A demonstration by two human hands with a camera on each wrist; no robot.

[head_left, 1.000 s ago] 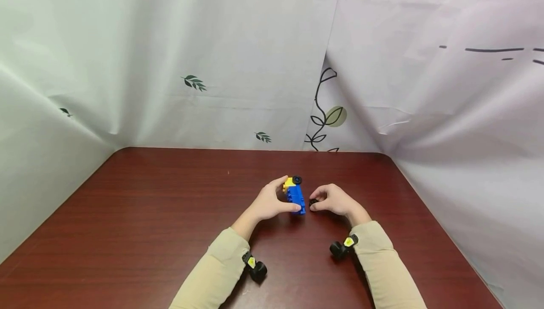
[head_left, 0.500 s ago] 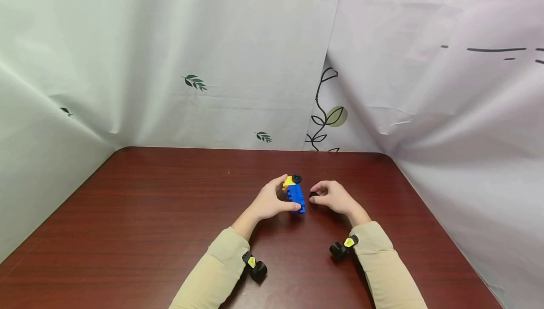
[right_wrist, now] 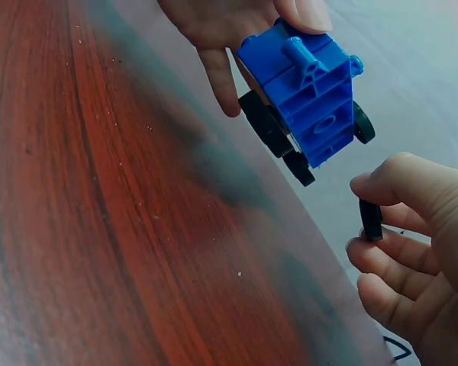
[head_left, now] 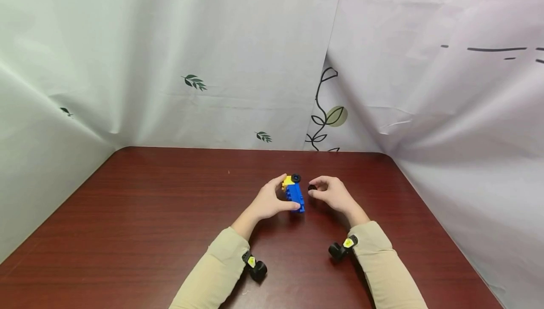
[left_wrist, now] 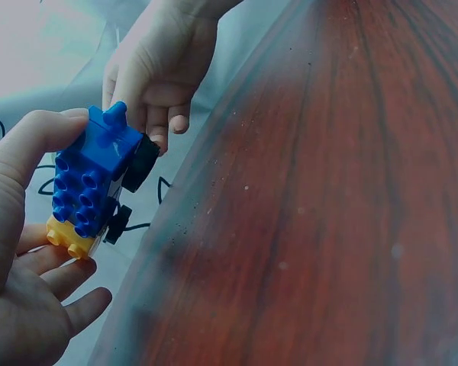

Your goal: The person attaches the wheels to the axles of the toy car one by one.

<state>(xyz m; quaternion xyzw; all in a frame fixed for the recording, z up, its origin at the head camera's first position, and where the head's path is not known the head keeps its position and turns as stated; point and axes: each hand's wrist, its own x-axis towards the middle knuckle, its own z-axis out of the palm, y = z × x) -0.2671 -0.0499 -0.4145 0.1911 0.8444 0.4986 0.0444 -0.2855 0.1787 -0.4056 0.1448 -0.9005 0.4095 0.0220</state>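
Observation:
My left hand (head_left: 267,202) grips a blue and yellow building-block toy car (head_left: 294,195) above the table, thumb at its blue end and fingers at its yellow end. Studs line its upper side in the left wrist view, where two black wheels (left_wrist: 141,163) sit along one side. From the right wrist view I see its ribbed blue underside (right_wrist: 320,114) and a further wheel (right_wrist: 362,123) on the opposite side. Between thumb and fingers, my right hand (head_left: 337,196) pinches a loose black wheel (right_wrist: 371,219). A small gap separates that wheel from the car.
The dark red wooden table (head_left: 148,224) spreads beneath both hands. A pale curtain (head_left: 238,63) with printed leaves hangs behind and at the sides. Black wrist cameras (head_left: 257,271) are strapped over both sleeves.
My right hand has moved away from me and slightly left with the loose wheel, toward the far end of the car. The left hand and the car have hardly shifted.

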